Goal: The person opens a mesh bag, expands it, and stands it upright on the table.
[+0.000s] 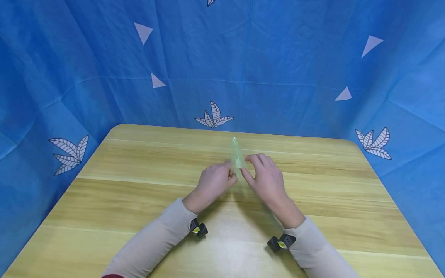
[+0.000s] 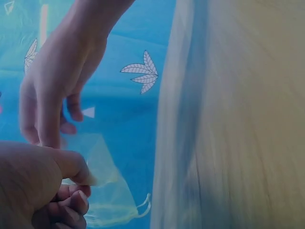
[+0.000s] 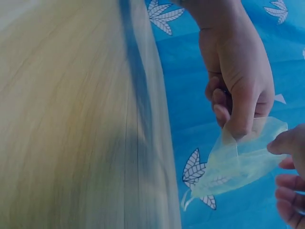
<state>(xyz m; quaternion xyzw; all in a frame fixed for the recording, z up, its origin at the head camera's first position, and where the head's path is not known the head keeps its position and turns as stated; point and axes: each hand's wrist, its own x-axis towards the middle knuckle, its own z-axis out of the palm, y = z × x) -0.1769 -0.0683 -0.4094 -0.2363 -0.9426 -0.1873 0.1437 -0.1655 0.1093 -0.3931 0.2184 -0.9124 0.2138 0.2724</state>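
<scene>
A sheer pale-green drawstring pouch (image 1: 237,153) is held above the table between the two hands, seen nearly edge-on in the head view. My left hand (image 1: 216,179) pinches its near side between thumb and curled fingers, as the left wrist view shows. A small cord loop (image 2: 145,206) sticks out from one corner of the pouch (image 2: 112,202). On the other side, my right hand (image 1: 267,179) has its thumb tip at the pouch, with the index finger held apart from the thumb. In the right wrist view that thumb (image 3: 281,142) overlaps the pouch's edge.
A light wood-grain table (image 1: 139,154) spreads under both forearms. Behind and beside it hangs a blue cloth (image 1: 243,58) with printed leaves and pale triangles. A small black device (image 1: 199,228) is strapped to the left wrist, another black device (image 1: 281,243) to the right.
</scene>
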